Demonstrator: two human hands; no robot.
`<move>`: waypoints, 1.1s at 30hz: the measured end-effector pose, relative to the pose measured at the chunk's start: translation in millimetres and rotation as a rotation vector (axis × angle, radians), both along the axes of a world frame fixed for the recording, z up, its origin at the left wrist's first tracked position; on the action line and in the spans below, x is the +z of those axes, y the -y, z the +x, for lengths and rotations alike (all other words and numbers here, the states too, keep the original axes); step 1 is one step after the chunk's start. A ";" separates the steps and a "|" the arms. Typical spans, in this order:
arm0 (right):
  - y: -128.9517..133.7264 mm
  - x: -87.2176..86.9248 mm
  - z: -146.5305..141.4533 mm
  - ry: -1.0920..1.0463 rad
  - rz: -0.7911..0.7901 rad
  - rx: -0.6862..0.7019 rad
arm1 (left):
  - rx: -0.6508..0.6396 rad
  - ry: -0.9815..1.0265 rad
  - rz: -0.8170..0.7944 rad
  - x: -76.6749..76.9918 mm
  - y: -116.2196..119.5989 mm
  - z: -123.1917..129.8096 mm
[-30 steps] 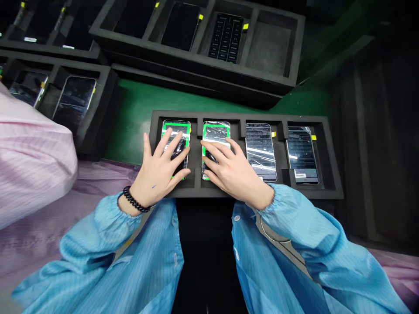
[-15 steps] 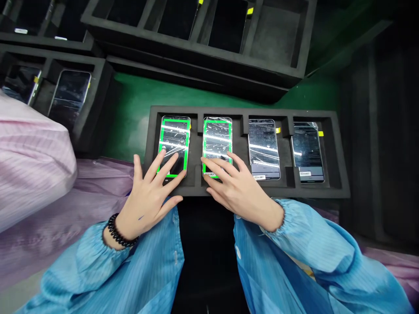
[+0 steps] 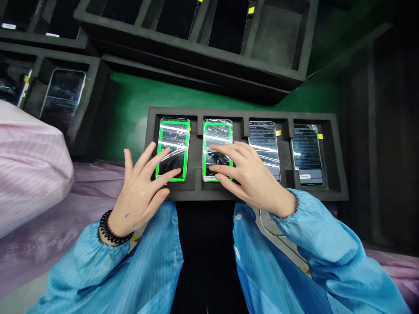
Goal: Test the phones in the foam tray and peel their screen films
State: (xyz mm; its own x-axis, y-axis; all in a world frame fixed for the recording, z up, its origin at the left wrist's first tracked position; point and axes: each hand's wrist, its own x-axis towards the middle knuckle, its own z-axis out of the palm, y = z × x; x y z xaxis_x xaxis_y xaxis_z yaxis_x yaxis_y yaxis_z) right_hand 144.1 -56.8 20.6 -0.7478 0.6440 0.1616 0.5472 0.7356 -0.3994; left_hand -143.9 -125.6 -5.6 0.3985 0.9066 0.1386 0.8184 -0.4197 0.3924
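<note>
A black foam tray (image 3: pixel 176 192) holds several phones, each in its own compartment. My left hand (image 3: pixel 140 192) has its fingers spread, with fingertips over the leftmost phone (image 3: pixel 173 131), whose screen shows a green border. Fingers apart, my right hand (image 3: pixel 248 174) reaches over the second phone (image 3: pixel 218 131), also green-bordered. To its right lies the third phone (image 3: pixel 263 135), partly behind that hand and showing lines of text. The rightmost phone (image 3: pixel 307 148) shows text too. Neither hand holds anything.
Stacked foam trays (image 3: pixel 196 52) with dark phones stand at the back. More trays (image 3: pixel 93 65) are at the left on the green surface (image 3: pixel 131 96). At the left edge is another person's pink sleeve (image 3: pixel 32 161).
My left hand has shifted slightly left. My right hand has moved right and a little up, its fingers now partly over the third phone as well.
</note>
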 end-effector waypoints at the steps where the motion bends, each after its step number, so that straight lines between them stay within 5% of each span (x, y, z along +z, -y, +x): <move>1: -4.8 0.1 -0.5 0.007 0.015 -0.011 | 0.032 0.001 0.000 -2.7 -5.6 -0.8; 7: -35.0 -1.3 -16.2 0.051 0.088 -0.053 | 0.322 -0.043 0.058 -18.2 -60.3 0.0; 12: -42.0 -4.1 -26.3 0.068 0.108 -0.046 | 0.318 -0.121 0.063 -18.6 -86.3 5.5; 23: -18.7 6.2 3.2 -0.024 0.092 -0.161 | 0.293 -0.074 0.097 -11.4 -81.4 -0.6; 33: 12.9 -1.9 51.9 -0.219 0.105 -0.566 | 0.392 0.141 0.137 -6.3 -52.9 -11.9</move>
